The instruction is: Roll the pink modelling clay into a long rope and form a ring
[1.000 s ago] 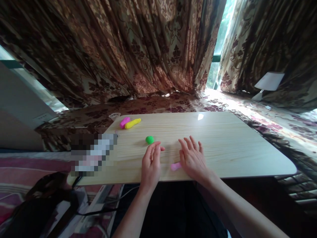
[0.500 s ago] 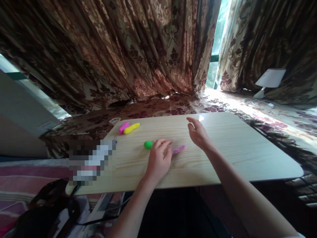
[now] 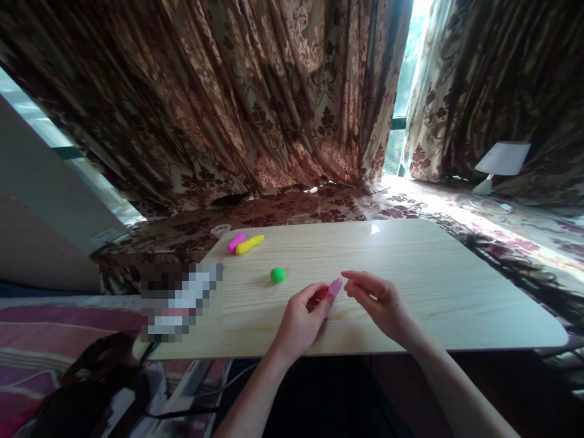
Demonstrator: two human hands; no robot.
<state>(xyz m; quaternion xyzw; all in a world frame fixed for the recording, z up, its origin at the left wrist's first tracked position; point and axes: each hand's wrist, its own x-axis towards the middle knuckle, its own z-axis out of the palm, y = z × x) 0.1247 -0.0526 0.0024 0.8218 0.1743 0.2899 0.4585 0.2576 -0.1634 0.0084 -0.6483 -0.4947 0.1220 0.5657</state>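
My left hand (image 3: 303, 319) is closed on a small, long pink-purple piece (image 3: 334, 287), whose tip sticks up past my fingers. The rest of the piece is partly hidden by the hand, and its kind is not clear. Just to the right, my right hand (image 3: 376, 298) hovers with thumb and fingers apart and nothing between them, its fingertips close to the piece. A green ball (image 3: 277, 275), like modelling clay, rests on the table (image 3: 410, 267) beyond my left hand.
A yellow stick-shaped piece (image 3: 250, 244) lies against a magenta one (image 3: 236, 243) at the table's far left corner. A blurred-out object (image 3: 187, 301) covers part of the left edge. A white lamp (image 3: 502, 159) stands on the patterned ledge behind, below curtains (image 3: 274, 109).
My left hand has picked the pink-purple piece up from the table. My right hand has come back toward me and in beside it. The view has shifted slightly.
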